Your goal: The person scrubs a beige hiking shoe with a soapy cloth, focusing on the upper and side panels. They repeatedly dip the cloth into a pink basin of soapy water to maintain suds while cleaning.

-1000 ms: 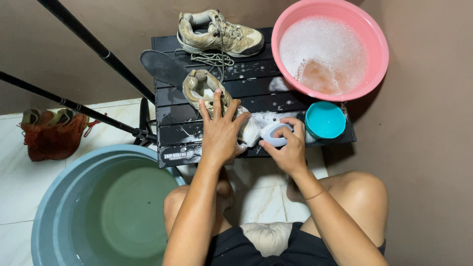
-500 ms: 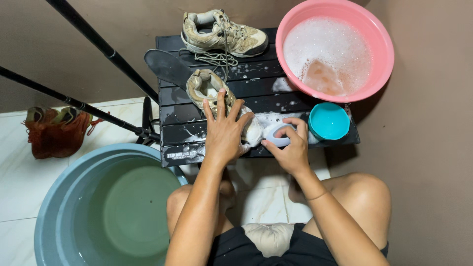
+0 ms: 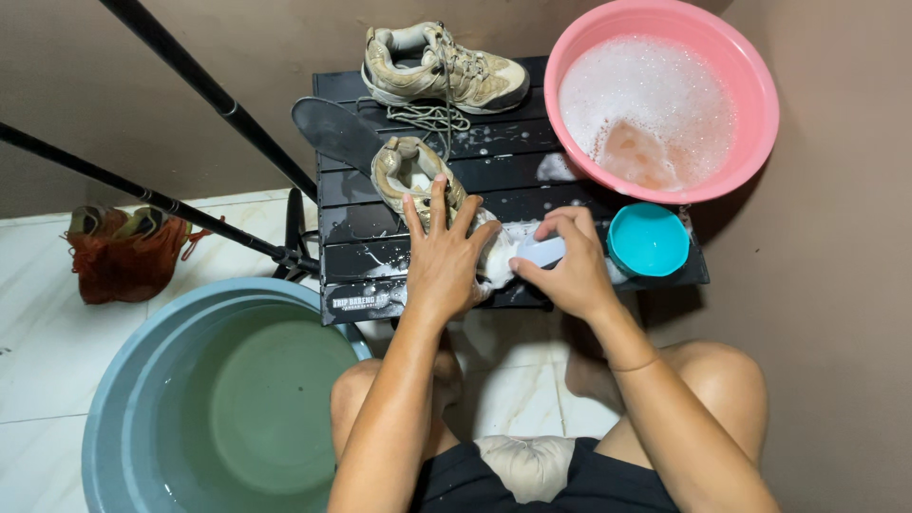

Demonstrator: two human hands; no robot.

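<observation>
Your left hand (image 3: 442,261) lies flat with fingers spread, pressing a soapy shoe (image 3: 418,180) onto the black bench (image 3: 380,266) near its front edge. The shoe's long axis runs from the front edge toward the back. Your right hand (image 3: 560,271), just beside it, is closed around a white brush (image 3: 540,251) at the shoe's near, foamy end. A teal cup (image 3: 648,239) stands at the right edge, just in front of the pink basin (image 3: 750,123).

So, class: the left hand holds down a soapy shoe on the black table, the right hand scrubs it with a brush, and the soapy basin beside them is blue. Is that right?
Not quite. The head view shows the soapy basin is pink; the rest stands: left hand on the shoe, right hand with the brush, black table.
</observation>
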